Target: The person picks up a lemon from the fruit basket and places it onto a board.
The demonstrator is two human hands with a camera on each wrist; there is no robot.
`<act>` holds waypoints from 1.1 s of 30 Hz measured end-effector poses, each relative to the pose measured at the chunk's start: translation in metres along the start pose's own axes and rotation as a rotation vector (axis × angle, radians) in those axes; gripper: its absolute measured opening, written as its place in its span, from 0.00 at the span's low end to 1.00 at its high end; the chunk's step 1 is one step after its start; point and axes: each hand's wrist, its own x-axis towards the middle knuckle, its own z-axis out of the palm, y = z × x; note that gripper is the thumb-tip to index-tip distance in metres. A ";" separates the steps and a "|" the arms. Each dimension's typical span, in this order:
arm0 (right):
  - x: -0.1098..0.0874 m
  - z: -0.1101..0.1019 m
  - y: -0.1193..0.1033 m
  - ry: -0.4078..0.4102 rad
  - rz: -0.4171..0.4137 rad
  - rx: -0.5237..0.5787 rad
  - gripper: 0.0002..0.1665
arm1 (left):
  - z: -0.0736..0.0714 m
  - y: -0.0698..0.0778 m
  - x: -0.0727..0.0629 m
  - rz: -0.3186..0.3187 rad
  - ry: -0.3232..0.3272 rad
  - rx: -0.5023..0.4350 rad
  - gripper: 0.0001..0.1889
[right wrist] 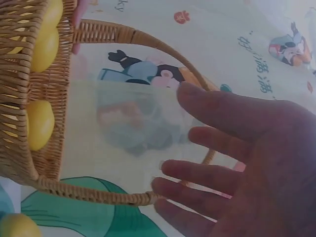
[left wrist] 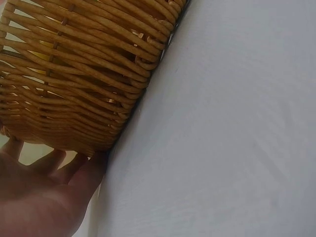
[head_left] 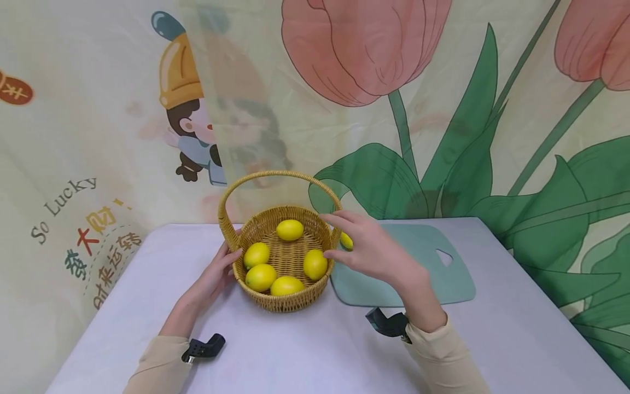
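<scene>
A woven wicker basket (head_left: 290, 303) with a tall arched handle (head_left: 283, 173) stands on the white-covered table, several yellow lemons (head_left: 290, 230) inside it. My left hand (head_left: 215, 278) holds the basket's left side, thumb at the rim and fingers against the outer wall. In the left wrist view, those fingers (left wrist: 52, 160) reach behind the wicker, low near the tabletop. My right hand (head_left: 376, 249), with nothing in it, is at the basket's right side, fingers extended and spread by the handle. One more lemon (head_left: 346, 241) shows just outside the basket, partly hidden by the right hand.
To the basket's right lies a pale blue-green cutting board (head_left: 394, 295) with a cut-out grip hole. Behind the table hangs a printed cloth backdrop (head_left: 344, 137) with tulips and a cartoon figure. The white tabletop (head_left: 295, 355) extends in front of the basket.
</scene>
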 end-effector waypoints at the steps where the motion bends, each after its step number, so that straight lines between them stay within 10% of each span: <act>1: 0.001 0.002 0.000 -0.027 0.015 0.007 0.40 | 0.000 0.000 0.000 -0.001 0.000 0.001 0.35; 12: 0.014 0.031 0.003 -0.209 0.070 0.008 0.40 | 0.000 0.002 -0.002 -0.002 -0.002 0.018 0.34; 33: 0.025 0.068 0.014 -0.294 0.053 -0.062 0.39 | 0.000 0.001 -0.002 -0.007 0.001 0.028 0.34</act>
